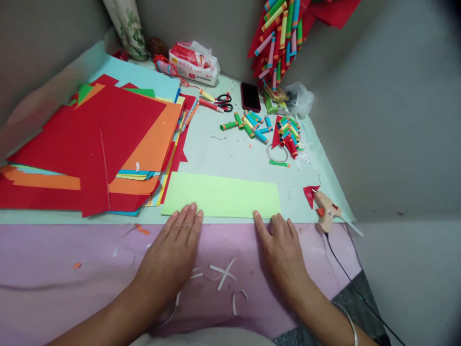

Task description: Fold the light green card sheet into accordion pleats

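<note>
A long light-green sheet of paper (223, 194) lies flat near the table's front edge. The outstretched fingers of my left hand (176, 245) rest on its near left edge. At its near right edge, the fingertips of my right hand (283, 250) touch the paper, with the index finger apart from the others. Both hands lie palm down and grip nothing. A stack of coloured paper (72, 139), mostly red and orange on top, is just left of the green sheet.
Small paper rolls (252, 126) lie beyond the sheet, near scissors (224, 102) and a phone (250, 97). On the right is a glue gun (327, 209) with its cable hanging down. A tissue pack (194, 62) stands at the back. White paper strips (223, 274) lie on the pink cover.
</note>
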`<control>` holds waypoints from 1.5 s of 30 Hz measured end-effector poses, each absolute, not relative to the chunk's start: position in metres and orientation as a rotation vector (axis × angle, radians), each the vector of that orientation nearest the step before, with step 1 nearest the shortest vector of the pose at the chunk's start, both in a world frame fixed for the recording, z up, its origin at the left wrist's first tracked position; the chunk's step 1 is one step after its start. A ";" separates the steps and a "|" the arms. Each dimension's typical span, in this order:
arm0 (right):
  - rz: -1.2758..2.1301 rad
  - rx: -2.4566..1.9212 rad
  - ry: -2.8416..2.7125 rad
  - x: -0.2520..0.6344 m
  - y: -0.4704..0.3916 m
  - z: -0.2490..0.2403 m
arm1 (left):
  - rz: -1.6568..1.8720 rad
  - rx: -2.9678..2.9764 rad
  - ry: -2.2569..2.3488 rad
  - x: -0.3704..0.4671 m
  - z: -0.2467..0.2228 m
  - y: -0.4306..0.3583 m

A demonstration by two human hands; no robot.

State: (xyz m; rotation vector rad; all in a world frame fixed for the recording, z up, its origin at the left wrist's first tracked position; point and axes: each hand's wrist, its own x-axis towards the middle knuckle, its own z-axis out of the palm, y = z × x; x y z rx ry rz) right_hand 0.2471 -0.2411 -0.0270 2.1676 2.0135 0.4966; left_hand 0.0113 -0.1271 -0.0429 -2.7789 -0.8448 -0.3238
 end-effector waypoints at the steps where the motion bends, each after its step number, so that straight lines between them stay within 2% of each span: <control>1: 0.501 2.163 2.016 0.248 -0.241 -0.027 | -0.334 -2.775 -0.851 0.011 -0.044 -0.127; 18: 0.573 2.073 2.130 0.257 -0.245 -0.032 | -0.395 -2.730 -1.099 -0.009 -0.050 -0.129; 28: 0.651 2.171 2.115 0.261 -0.252 -0.043 | -0.486 -2.725 -1.208 -0.025 -0.058 -0.123; 35: 0.544 2.165 2.103 0.255 -0.247 -0.036 | -0.565 -2.808 -1.151 -0.020 -0.022 -0.131; 38: 0.515 2.133 2.099 0.249 -0.243 -0.029 | -0.665 -2.923 -0.940 0.005 -0.007 -0.140; 41: 0.520 2.095 2.090 0.245 -0.241 -0.025 | -0.629 -3.025 -0.749 0.034 -0.013 -0.143; 45: 0.551 2.092 2.085 0.243 -0.239 -0.027 | -0.520 -3.036 -0.715 0.057 -0.039 -0.139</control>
